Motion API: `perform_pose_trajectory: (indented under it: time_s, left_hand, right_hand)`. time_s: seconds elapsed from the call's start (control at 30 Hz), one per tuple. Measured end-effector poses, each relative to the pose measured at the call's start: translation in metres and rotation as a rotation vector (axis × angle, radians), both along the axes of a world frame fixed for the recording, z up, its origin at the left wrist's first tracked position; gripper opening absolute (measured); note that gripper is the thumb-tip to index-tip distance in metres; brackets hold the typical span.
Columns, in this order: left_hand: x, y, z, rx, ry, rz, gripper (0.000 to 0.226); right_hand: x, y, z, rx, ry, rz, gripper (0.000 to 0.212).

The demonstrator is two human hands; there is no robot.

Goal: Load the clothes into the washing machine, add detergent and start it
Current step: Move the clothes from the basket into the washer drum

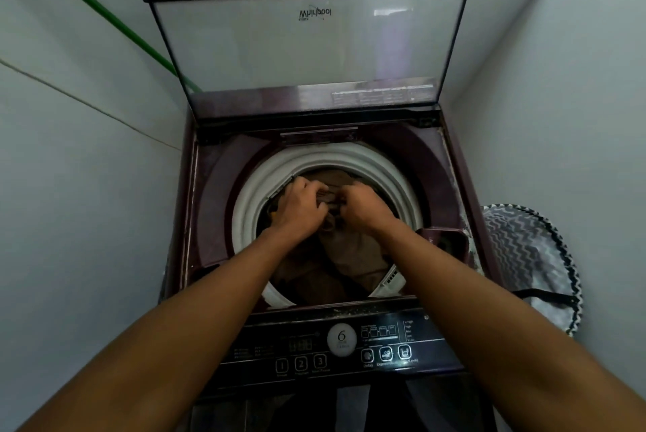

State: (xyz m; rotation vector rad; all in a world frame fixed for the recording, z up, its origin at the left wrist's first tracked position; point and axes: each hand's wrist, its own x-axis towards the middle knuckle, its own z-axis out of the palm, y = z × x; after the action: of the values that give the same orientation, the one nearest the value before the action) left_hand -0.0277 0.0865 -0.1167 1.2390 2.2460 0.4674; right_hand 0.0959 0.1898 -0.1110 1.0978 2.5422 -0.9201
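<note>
Fingers of left hand (299,206) and right hand (363,206) clutch brown clothes (353,253) in drum (251,200).

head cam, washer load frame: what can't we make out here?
- Head view: what the hands, left and right, grip; fingers cover it.
- Drum bottom: hidden under brown clothes and forearms.
- Control panel small labels: too small and blurred.
- Lid sticker text: blurred.
- Laundry basket contents: cut by the washer's side.
- Detergent: none in view.

Walls (87,186) hem both sides; raised lid (311,46) blocks beyond each grip; brown clothes (353,253) fill the drum (251,200) beneath them
</note>
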Motion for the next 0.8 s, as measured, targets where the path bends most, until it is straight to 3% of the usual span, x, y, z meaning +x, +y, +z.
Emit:
perform_pose_trajectory:
  time_s: [0.13,0.53,0.8]
  left_hand:
    - [0.012,0.017,0.014,0.098,0.026,-0.056,0.033]
    - [0.087,0.075,0.054,0.379,-0.044,-0.219,0.024]
    - [0.159,0.125,0.068,0.467,-0.037,-0.374,0.021]
  right_hand:
    - [0.014,0.007,0.01,0.096,0.074,-0.062,0.009]
    - [0.091,0.049,0.056,0.37,0.428,-0.393,0.031]
    - [0.171,0.08,0.054,0.403,0.472,-0.605,0.022]
